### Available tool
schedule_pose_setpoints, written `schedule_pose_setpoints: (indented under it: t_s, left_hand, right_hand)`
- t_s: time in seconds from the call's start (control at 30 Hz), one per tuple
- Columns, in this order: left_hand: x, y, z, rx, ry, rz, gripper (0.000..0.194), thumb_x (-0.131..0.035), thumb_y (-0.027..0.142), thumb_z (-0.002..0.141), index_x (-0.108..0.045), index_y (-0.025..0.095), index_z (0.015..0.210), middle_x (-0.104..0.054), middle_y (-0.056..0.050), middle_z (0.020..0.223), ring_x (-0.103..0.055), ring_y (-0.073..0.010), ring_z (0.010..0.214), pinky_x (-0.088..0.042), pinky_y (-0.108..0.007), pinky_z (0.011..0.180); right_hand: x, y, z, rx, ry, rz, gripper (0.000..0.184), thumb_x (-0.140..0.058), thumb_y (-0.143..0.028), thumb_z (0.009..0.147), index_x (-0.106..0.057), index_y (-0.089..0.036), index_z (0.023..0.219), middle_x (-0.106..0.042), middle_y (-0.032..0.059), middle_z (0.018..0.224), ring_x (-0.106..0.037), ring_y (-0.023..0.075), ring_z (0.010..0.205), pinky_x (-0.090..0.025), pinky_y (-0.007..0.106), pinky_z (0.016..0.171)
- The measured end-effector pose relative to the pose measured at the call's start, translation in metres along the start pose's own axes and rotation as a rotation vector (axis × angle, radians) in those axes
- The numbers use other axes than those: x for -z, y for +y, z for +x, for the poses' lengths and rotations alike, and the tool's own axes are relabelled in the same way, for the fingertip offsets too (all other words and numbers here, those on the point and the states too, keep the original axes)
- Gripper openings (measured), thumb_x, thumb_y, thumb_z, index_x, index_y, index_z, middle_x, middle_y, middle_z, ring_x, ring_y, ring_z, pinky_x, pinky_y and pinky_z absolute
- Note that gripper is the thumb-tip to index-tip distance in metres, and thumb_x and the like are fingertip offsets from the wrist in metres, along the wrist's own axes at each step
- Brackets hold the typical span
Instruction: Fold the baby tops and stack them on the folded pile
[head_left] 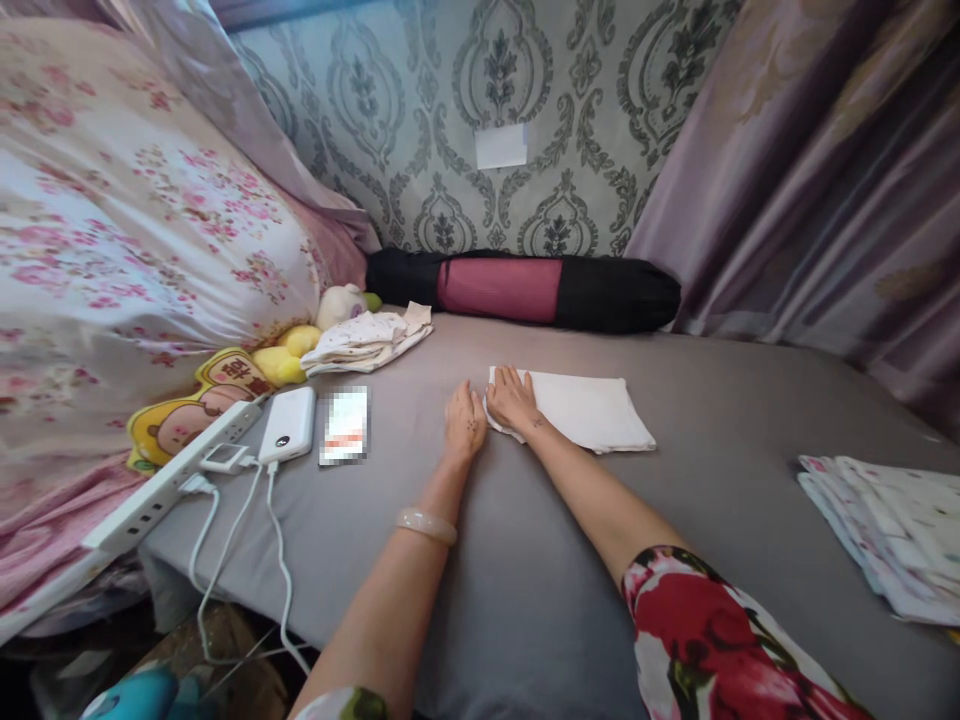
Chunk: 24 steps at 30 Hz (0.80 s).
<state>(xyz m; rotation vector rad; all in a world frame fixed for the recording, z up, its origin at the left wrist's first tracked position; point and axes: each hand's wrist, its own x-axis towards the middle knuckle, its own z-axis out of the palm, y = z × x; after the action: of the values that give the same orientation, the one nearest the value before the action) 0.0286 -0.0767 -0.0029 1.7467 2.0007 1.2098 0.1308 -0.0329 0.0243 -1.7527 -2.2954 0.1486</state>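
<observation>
Cloth, white and folded into a rectangle, calls for gentle pressure

From afar, I see it in front of the long, black-and-maroon fabric bag. My right hand lies flat on its left end, grasping nothing; my left hand, apparently empty, is just beside. I'd press evenly, squaring the layers without dragging them.

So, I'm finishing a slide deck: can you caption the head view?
Right hand resting on one end of a folded white cloth on a gray sheet, left hand beside that end.
</observation>
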Motion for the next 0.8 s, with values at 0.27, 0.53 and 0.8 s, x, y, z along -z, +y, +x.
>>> schedule_pose_setpoints:
  t_s: [0.27,0.53,0.8]
  left_hand:
    - [0.002,-0.006,0.006,0.093,0.077,-0.145,0.043,-0.027,0.024,0.096,-0.052,0.009,0.127,-0.059,-0.018,0.129,-0.054,-0.0217,0.124,-0.040,-0.038,0.108]
    - [0.004,-0.007,0.007,0.107,0.085,-0.167,0.041,-0.027,0.024,0.097,-0.053,0.012,0.126,-0.061,-0.015,0.127,-0.056,-0.0210,0.122,-0.043,-0.038,0.106]
    - [0.008,-0.002,0.006,0.110,0.054,-0.152,0.042,-0.028,0.023,0.096,-0.053,0.009,0.126,-0.060,-0.017,0.129,-0.054,-0.0214,0.123,-0.040,-0.037,0.108]
  right_hand:
    - [-0.003,-0.012,-0.002,0.061,0.020,0.009,0.057,-0.023,-0.030,0.097,-0.036,-0.003,0.145,-0.032,0.0161,0.154,-0.023,0.0255,0.144,-0.011,0.048,0.116]
    - [-0.001,-0.018,-0.014,0.046,0.005,0.024,0.057,-0.021,-0.030,0.097,-0.034,-0.004,0.147,-0.029,0.0153,0.156,-0.020,0.0241,0.145,-0.009,0.047,0.117]
    - [0.001,-0.012,-0.052,0.073,-0.037,0.016,0.058,-0.022,-0.032,0.098,-0.029,-0.006,0.150,-0.022,0.0145,0.158,-0.016,0.0234,0.147,-0.005,0.047,0.118]
